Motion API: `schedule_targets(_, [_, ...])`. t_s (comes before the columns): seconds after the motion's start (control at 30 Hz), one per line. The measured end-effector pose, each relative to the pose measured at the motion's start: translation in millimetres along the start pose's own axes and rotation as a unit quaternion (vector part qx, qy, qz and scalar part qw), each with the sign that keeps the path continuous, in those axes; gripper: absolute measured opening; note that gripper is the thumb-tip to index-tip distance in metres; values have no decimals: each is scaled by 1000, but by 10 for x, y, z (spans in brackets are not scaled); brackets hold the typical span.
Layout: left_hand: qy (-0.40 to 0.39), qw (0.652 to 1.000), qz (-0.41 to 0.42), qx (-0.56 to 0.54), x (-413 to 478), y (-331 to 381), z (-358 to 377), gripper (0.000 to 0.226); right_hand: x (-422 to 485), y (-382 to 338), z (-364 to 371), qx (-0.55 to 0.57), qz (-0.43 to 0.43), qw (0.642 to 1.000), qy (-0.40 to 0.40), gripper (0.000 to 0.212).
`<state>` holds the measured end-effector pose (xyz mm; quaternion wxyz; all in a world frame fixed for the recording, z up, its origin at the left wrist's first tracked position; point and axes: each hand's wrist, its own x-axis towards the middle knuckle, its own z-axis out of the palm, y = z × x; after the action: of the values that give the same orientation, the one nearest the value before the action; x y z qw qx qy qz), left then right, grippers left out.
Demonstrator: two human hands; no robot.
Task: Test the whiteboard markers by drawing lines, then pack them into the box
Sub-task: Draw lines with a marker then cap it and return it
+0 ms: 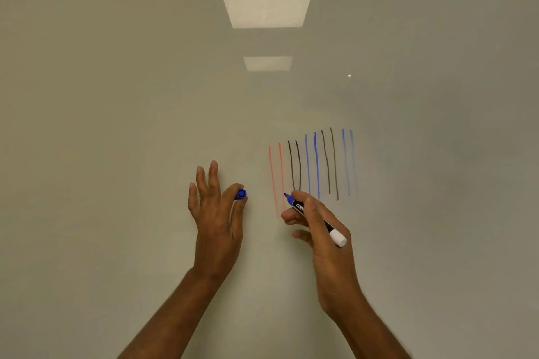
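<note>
A whiteboard [116,96] fills the view. On it stand several vertical test lines [316,166] in pairs: red, black, blue, black, pale blue. My right hand [320,230] grips an uncapped blue marker [294,204] with a black label and a white end; its blue tip points up-left, near the lower ends of the red and black lines. My left hand [215,213] pinches the blue cap [241,194] between thumb and forefinger, its other fingers spread, to the left of the lines. No box is in view.
Two pale rectangles of ceiling light [267,3] reflect on the upper board, with a small bright dot [349,75] at the right. Bare board lies to the left and right of the lines.
</note>
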<state>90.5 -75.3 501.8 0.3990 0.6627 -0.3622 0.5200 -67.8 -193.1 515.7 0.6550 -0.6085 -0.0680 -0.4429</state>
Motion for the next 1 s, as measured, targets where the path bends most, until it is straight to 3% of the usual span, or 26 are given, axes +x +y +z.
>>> schedule_targets(0.13, [-9,999,35,38,25,-147,105,30,121,-13,166,-41,-90,993,56,40])
schedule_targets(0.3, [12,995,66,74,51,-259,178,31,337,150,273,-137,-171,973,66,23])
schedule_targets(0.47, [51,991,91,86,50,-305,251,25,531,228,342,-201,-240,947,73,25])
schedule_targets(1.0, [75,984,116,109,54,-362,298,26,490,550,350,-298,-264,913,85,49])
